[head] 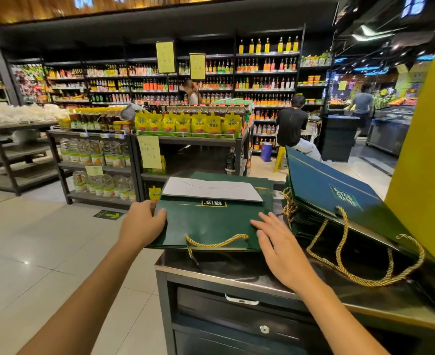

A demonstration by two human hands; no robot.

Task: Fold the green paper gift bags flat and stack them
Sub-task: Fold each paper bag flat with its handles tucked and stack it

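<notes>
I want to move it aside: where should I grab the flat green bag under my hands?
Pinch the flat green bag by its left edge, coming from the left, as the left hand does: that edge seems to overhang the counter, letting fingers under.

Flat bag (211, 224): dark green, thin gold line, black-and-gold label.
Handle (217, 244): twisted gold rope.
Card (211, 189): pale grey-white.
Right bag (339, 188): green with a blue sheen, gold trim.
Pouches (185, 124): yellow.
Floor arrow (112, 215): yellow-green on dark green.
</notes>
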